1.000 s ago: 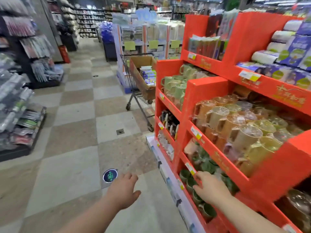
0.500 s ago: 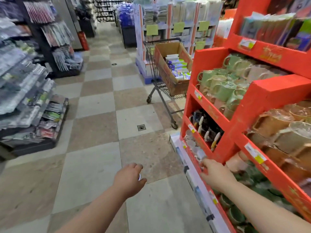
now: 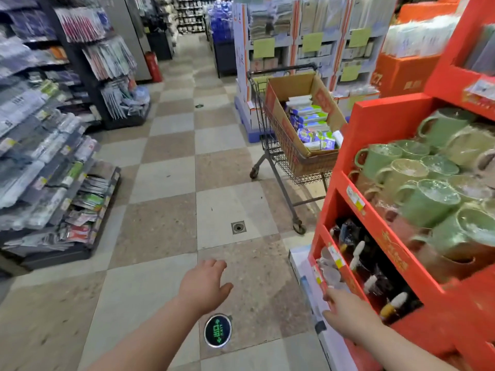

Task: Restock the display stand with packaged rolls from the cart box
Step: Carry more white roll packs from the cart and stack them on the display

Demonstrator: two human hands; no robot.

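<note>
Ahead on the right stands a wire shopping cart [image 3: 278, 145] carrying an open cardboard box [image 3: 294, 87]. Several packaged rolls [image 3: 310, 121] in blue, white and green wrap lie inside the box. The red display stand [image 3: 375, 121] fills the right side, its shelves holding green mugs [image 3: 428, 199] and dark brushes. My left hand [image 3: 205, 286] hangs over the floor with relaxed fingers and holds nothing. My right hand [image 3: 348, 311] reaches forward beside the stand's lowest shelf edge, empty; its fingertips are hard to make out.
Racks of packaged goods [image 3: 48, 162] line the left side of the aisle. A checkered tile floor [image 3: 171, 183] runs between them and the stand, with a floor drain [image 3: 238, 227] and a round exit marker [image 3: 217, 330]. A white and blue display [image 3: 294, 38] stands behind the cart.
The view has advanced along the stand toward the cart, which looks nearer. Both hands stay empty and stretched forward; the right hand has slid along the stand's lower shelf edge.
</note>
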